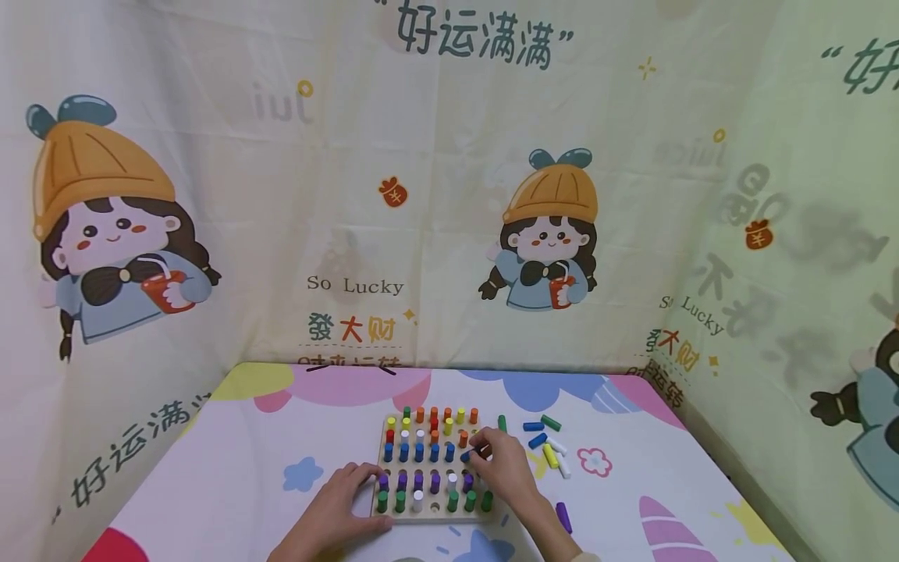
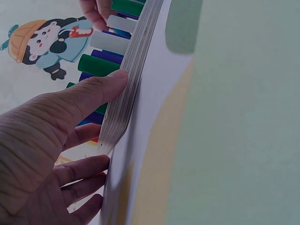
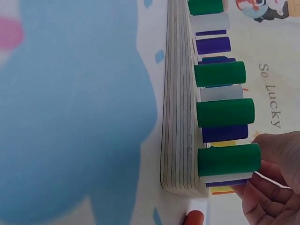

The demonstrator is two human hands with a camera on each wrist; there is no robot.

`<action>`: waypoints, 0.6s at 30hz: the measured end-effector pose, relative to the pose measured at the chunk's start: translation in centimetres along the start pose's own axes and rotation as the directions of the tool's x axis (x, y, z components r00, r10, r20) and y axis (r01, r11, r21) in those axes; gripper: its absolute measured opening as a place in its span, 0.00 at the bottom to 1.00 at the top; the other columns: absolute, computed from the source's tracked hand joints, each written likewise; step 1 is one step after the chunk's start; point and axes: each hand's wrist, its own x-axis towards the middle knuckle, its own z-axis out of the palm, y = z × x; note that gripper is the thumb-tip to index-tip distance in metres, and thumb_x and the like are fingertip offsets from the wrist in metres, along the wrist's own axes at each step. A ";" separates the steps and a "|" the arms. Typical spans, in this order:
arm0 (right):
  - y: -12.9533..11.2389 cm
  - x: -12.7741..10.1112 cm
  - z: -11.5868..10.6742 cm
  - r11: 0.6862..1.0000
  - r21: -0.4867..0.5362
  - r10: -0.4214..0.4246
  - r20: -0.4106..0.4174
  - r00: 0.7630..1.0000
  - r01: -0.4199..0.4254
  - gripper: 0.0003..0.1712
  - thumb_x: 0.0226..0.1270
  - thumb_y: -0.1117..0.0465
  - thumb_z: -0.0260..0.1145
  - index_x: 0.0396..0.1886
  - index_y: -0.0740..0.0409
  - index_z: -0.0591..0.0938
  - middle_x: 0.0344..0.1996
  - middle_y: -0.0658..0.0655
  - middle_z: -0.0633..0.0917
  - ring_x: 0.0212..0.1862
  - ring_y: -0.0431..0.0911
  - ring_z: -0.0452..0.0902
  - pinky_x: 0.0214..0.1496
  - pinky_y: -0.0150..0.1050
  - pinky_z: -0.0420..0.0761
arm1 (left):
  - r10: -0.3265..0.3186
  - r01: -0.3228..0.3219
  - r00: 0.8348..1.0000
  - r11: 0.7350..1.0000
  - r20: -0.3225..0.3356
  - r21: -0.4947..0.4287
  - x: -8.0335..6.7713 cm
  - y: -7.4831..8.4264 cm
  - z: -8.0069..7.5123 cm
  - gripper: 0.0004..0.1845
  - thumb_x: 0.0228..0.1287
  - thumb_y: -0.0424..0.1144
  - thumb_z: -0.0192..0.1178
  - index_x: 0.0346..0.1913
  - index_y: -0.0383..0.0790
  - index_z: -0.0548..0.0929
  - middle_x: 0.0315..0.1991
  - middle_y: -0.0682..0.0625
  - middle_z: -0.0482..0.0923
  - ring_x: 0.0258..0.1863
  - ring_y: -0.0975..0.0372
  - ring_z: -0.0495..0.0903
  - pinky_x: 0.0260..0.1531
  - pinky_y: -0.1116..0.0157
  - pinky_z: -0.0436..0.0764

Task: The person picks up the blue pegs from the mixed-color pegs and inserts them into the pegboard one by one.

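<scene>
A wooden pegboard point(image 1: 421, 517) lies on the table in the head view, holding rows of coloured pegs. Its front row has green pegs point(image 1: 400, 502) and a white peg point(image 1: 417, 500), with a bare hole between pegs. My left hand point(image 1: 335, 503) grips the board's front-left corner, thumb along the front edge, index finger at the left side. In the left wrist view that thumb presses the layered edge. Over the right end of the blue row, my right hand point(image 1: 502, 467) pinches a blue peg point(image 1: 467, 456). Its lower end is too small to tell whether it sits in a hole.
Right of the board lie loose pegs: a green peg point(image 1: 551, 422), blue pegs point(image 1: 534, 427), a yellow peg point(image 1: 551, 456), white ones and a purple peg point(image 1: 564, 517). An orange peg point(image 3: 194, 218) shows beside the board. Printed cloth point(image 1: 449, 312) hangs behind the table.
</scene>
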 end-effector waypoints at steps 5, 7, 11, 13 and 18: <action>-0.1 0.0 0.1 1.000 0.010 -0.012 -0.029 1.000 0.012 0.09 0.62 0.66 0.74 0.42 0.58 0.86 0.37 0.51 0.87 0.36 0.42 0.81 0.36 0.34 0.84 | 0.007 -0.007 1.000 1.000 -0.003 0.003 -0.1 0.1 -0.1 0.41 0.42 0.60 0.81 0.59 0.47 0.80 0.51 0.48 0.77 0.50 0.51 0.75 0.56 0.34 0.77; -0.1 -0.1 0.1 1.000 0.010 -0.027 -0.044 0.999 0.028 0.10 0.62 0.67 0.74 0.43 0.58 0.86 0.38 0.51 0.87 0.37 0.42 0.81 0.37 0.33 0.84 | 0.009 -0.009 1.000 1.000 -0.005 0.006 -0.1 0.2 -0.1 0.40 0.41 0.60 0.81 0.59 0.48 0.80 0.52 0.47 0.77 0.51 0.50 0.75 0.56 0.34 0.77; -0.1 -0.2 0.2 0.997 0.011 -0.069 -0.074 0.995 0.070 0.10 0.62 0.68 0.74 0.43 0.59 0.86 0.38 0.52 0.88 0.38 0.42 0.82 0.38 0.32 0.83 | 0.008 -0.008 1.000 1.000 -0.012 0.010 -0.1 0.2 -0.1 0.40 0.41 0.61 0.81 0.58 0.49 0.80 0.53 0.47 0.78 0.52 0.50 0.75 0.55 0.33 0.77; -0.1 -0.2 0.3 0.997 0.018 -0.077 -0.085 0.993 0.079 0.10 0.62 0.68 0.74 0.43 0.58 0.86 0.39 0.52 0.88 0.38 0.42 0.82 0.38 0.31 0.83 | 0.013 -0.012 1.000 1.000 -0.014 0.013 -0.1 0.2 -0.1 0.40 0.41 0.61 0.81 0.58 0.49 0.80 0.53 0.47 0.78 0.52 0.50 0.75 0.55 0.33 0.77; -0.2 -0.3 0.4 0.995 0.031 -0.091 -0.094 0.991 0.095 0.09 0.62 0.69 0.73 0.42 0.58 0.86 0.39 0.51 0.87 0.38 0.42 0.83 0.38 0.31 0.83 | 0.015 -0.015 1.000 1.000 -0.010 0.010 -0.1 0.0 -0.1 0.40 0.41 0.61 0.81 0.58 0.48 0.80 0.52 0.47 0.78 0.51 0.49 0.75 0.56 0.33 0.77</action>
